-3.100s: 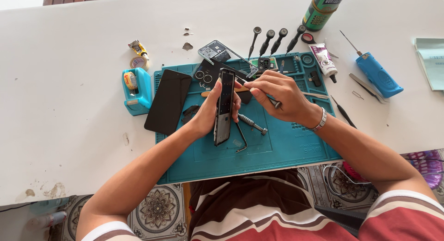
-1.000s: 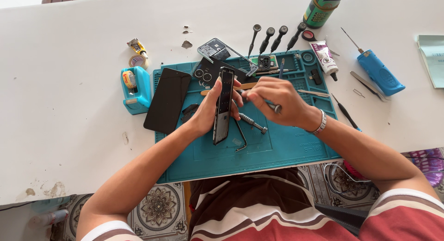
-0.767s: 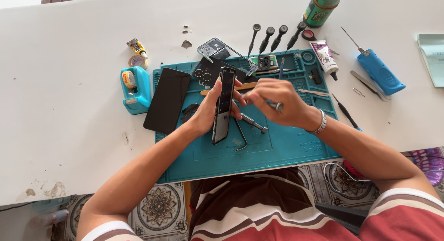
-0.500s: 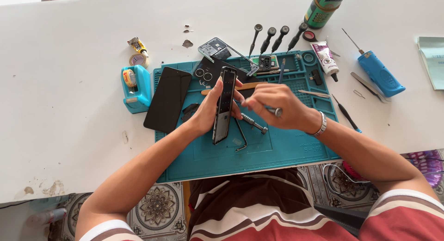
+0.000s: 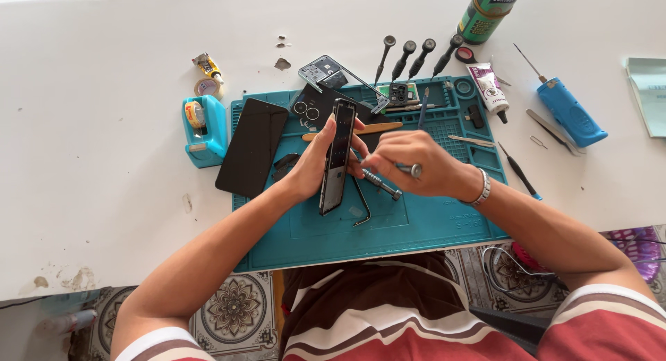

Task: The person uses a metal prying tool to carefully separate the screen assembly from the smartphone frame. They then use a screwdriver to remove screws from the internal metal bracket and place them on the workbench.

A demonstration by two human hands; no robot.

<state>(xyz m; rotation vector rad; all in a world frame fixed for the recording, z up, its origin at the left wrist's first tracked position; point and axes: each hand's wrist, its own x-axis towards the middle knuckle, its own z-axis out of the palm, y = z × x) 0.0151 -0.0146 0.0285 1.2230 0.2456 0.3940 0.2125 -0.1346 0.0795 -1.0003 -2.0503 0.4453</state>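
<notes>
Here, near the mat's (image 5: pixel 416 229) middle, the left hand (image 5: pixel 309 168) grips a phone frame (image 5: pixel 338 156) stood on its long edge, fingers wrapped around it. The right hand (image 5: pixel 416 163) pinches a small screwdriver (image 5: pixel 406 169) against it. Farther back, a black screen panel (image 5: pixel 252 146) lies at the mat's left edge.

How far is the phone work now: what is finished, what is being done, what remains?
Done: the black screen panel and a back cover lie detached on the teal mat. In hand: the left hand holds the phone frame on edge while the right hand works a small screwdriver at it. Left: the parts are not yet rejoined.
</notes>
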